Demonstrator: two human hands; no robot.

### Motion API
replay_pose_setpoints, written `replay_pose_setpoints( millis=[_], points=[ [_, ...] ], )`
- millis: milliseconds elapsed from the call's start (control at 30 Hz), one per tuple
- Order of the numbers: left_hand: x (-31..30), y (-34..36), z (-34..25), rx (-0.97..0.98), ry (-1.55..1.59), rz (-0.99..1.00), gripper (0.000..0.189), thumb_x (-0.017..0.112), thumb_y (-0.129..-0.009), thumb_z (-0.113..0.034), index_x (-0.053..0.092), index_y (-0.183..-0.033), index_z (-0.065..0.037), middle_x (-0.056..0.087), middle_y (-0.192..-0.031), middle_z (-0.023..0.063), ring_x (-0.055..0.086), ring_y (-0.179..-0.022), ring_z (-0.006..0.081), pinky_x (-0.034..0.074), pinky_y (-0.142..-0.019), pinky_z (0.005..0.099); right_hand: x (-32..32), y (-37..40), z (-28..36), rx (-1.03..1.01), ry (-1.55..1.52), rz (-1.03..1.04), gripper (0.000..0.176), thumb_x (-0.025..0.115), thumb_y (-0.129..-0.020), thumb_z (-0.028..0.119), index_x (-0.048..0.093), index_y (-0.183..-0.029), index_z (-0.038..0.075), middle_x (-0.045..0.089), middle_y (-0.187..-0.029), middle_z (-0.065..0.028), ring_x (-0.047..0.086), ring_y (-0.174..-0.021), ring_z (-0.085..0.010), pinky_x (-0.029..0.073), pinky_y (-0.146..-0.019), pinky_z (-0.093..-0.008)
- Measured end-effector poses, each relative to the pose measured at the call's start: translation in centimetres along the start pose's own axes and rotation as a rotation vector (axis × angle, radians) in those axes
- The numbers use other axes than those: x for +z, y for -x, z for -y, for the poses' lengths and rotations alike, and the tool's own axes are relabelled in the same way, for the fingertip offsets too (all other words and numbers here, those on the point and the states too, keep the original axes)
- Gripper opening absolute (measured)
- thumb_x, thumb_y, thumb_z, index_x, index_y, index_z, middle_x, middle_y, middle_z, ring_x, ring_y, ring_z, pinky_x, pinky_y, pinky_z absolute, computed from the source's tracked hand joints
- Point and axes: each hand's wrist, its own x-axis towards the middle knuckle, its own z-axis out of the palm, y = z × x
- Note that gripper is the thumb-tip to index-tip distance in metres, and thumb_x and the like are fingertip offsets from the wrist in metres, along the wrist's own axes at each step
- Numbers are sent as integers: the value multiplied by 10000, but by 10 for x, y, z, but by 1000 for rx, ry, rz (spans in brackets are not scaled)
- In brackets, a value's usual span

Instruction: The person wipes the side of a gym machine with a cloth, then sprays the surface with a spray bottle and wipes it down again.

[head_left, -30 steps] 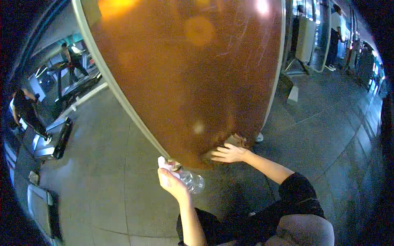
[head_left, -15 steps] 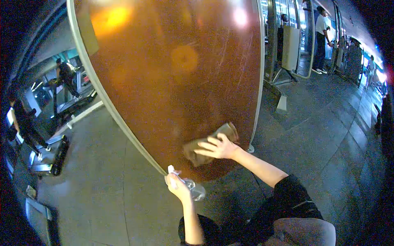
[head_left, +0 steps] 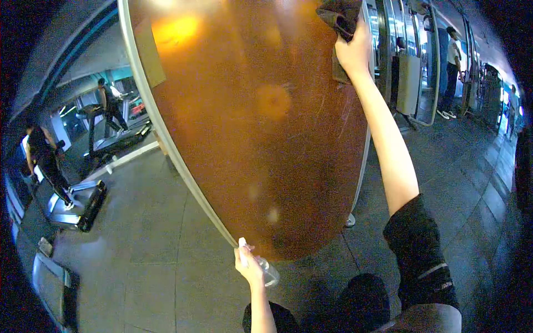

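A large, glossy reddish-brown panel (head_left: 250, 150) with a pale metal frame fills the middle of the view. My right hand (head_left: 354, 50) is at its upper right edge, closed on a dark cloth (head_left: 341, 18) that bunches up above the fingers. At the panel's lower left corner, my left hand (head_left: 249, 268) is wrapped round a clear spray bottle (head_left: 269, 273) with a white spray head. The bottle's neck is hidden by the fingers.
People stand or walk on treadmills (head_left: 78, 205) at the left. Gym machines (head_left: 410, 83) line the right side, with a person (head_left: 452, 69) standing among them. Dark floor tiles (head_left: 150, 250) surround the panel. One panel foot (head_left: 350, 221) rests at its lower right.
My right hand has swept with the cloth from the panel's lower part up to its top right edge. My left hand still holds the spray bottle near the lower left corner.
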Motion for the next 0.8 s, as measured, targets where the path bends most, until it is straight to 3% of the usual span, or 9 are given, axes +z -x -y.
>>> replay_pose_setpoints(
  millis=[133, 233, 300, 367, 400, 467, 633, 733, 800],
  points=[
    [-10, -6, 8, -1, -24, 14, 311, 526, -910, -321, 591, -884, -18, 589, -778, 25, 535, -603, 91, 439, -501, 216, -12, 52, 18, -158, 174, 16, 698, 650, -545, 42, 430, -1207, 73, 459, -1136, -150, 414, -1060, -385, 384, -860, -484],
    [-9, -7, 15, 120, -112, -35, 307, 503, -920, -312, 586, -847, -25, 585, -763, 22, 511, -582, 77, 419, -480, 225, -46, 119, 47, -216, 118, 180, 631, 606, -518, -2, 506, -1138, 63, 474, -1188, -116, 424, -1094, -337, 362, -892, -430],
    [-10, -6, 9, 90, -103, -7, 300, 502, -921, -307, 587, -843, -29, 584, -751, 20, 507, -586, 74, 418, -481, 226, -67, 175, 58, -280, 28, 321, 562, 599, -564, 9, 559, -1109, 141, 499, -1169, -70, 445, -1070, -317, 355, -881, -436],
    [-9, -4, 11, 45, -90, 26, 286, 500, -922, -296, 582, -823, -40, 582, -723, 11, 490, -583, 66, 412, -481, 222, -86, 229, 45, -589, 106, 501, 419, 557, -732, 146, 585, -1110, 324, 507, -1160, 32, 448, -1018, -229, 364, -851, -408],
    [-9, -4, 11, 37, -92, 30, 286, 500, -922, -296, 582, -823, -40, 582, -723, 11, 490, -583, 66, 412, -481, 222, -93, 238, 46, -803, 149, 499, 370, 533, -758, 213, 590, -1092, 363, 512, -1154, 73, 447, -990, -195, 361, -834, -386],
    [-7, -3, 9, 36, -92, 61, 281, 489, -926, -291, 578, -828, -43, 583, -729, 8, 485, -577, 61, 413, -486, 220, -101, 235, 35, -910, 133, 565, 385, 550, -738, 234, 588, -1098, 364, 521, -1144, 81, 451, -968, -183, 356, -823, -369],
    [-14, -4, 9, 80, -127, 157, 282, 517, -909, -309, 589, -850, -42, 575, -722, 8, 473, -546, 60, 394, -478, 209, -53, 143, 55, -689, 112, 385, 354, 511, -747, 184, 599, -1067, 308, 530, -1122, 34, 473, -982, -203, 373, -823, -383],
    [-13, -6, -5, 104, -161, 179, 262, 580, -871, -292, 602, -845, -33, 562, -720, 31, 488, -581, 101, 408, -527, 243, -21, 81, 56, -429, 132, 180, 606, 662, -566, 48, 516, -1149, 130, 478, -1199, -70, 448, -1087, -307, 378, -866, -438],
    [-11, -6, -6, 310, -289, 163, 245, 625, -837, -266, 598, -857, -23, 548, -719, 58, 509, -662, 143, 429, -613, 291, -2, 51, 45, -184, 204, 103, 725, 718, -555, 74, 430, -1221, 98, 450, -1184, -108, 416, -1110, -349, 372, -899, -491]
  ],
)
